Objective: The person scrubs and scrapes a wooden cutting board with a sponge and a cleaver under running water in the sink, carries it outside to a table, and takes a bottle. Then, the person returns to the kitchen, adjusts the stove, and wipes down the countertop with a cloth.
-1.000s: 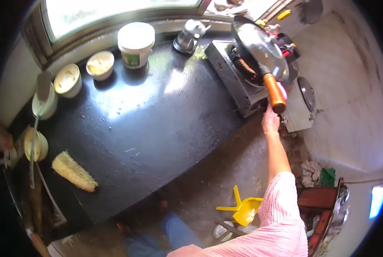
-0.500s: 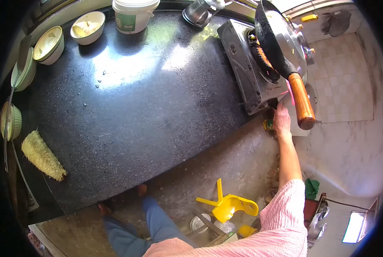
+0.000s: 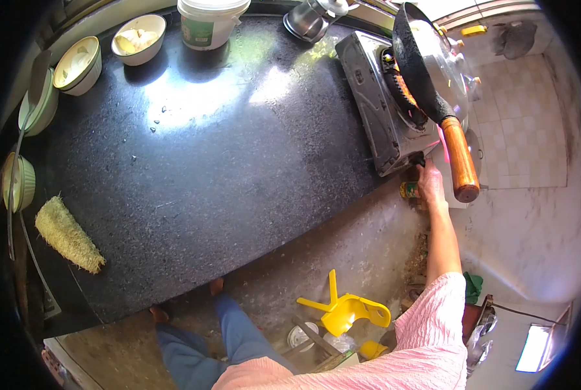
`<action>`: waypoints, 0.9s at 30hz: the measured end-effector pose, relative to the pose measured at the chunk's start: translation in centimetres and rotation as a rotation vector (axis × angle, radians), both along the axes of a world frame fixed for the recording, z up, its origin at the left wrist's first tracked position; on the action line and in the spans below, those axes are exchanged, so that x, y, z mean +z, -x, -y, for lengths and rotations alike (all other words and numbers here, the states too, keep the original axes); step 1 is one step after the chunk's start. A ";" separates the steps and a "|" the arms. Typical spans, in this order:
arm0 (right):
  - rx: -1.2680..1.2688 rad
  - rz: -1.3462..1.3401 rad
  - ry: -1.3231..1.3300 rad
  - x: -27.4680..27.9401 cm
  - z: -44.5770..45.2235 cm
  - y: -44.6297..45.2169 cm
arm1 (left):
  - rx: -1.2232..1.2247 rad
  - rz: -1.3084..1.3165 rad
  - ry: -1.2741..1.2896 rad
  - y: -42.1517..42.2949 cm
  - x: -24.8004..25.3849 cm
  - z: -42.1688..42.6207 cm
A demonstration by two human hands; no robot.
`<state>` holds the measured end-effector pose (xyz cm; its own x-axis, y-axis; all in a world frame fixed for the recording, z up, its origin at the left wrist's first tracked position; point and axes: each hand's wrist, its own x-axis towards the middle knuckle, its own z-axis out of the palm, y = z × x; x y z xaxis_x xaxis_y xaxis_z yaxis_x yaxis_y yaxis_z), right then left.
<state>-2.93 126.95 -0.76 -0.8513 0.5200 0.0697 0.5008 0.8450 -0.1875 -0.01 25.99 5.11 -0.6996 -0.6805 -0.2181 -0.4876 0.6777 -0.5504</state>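
Note:
My right hand (image 3: 431, 182) reaches out to the front of the gas stove (image 3: 368, 101), with its fingertips closed on a black stove knob (image 3: 418, 158). Part of the fingers is hidden by the angle. Over the burner sits a dark wok (image 3: 415, 65), whose wooden handle (image 3: 460, 159) sticks out above my hand. A glow of orange shows at the burner (image 3: 401, 91) beneath the wok. No part of my left hand appears.
Bowls of food (image 3: 138, 40), a lidded white bucket (image 3: 207, 29) and a metal kettle (image 3: 310, 21) line the counter's (image 3: 238, 162) back. A loofah (image 3: 69, 235) lies at left, near a long-handled spatula (image 3: 17, 153). On the floor is a yellow plastic item (image 3: 346, 315).
The whole view has shifted slightly. My right hand stays at the stove knob, with a small change in its angle. The wok and bowls keep their places.

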 end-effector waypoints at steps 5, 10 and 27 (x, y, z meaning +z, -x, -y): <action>0.187 0.111 -0.393 -2.1 -5.2 -0.8 | -0.056 0.038 0.033 -0.6 -0.2 1.6; 0.298 0.044 -0.407 -4.0 -8.3 -1.8 | -0.073 0.053 0.043 -0.8 -0.2 2.5; 0.090 0.045 -0.190 -2.7 -6.8 -1.7 | -0.107 0.123 0.008 -1.6 -1.2 5.0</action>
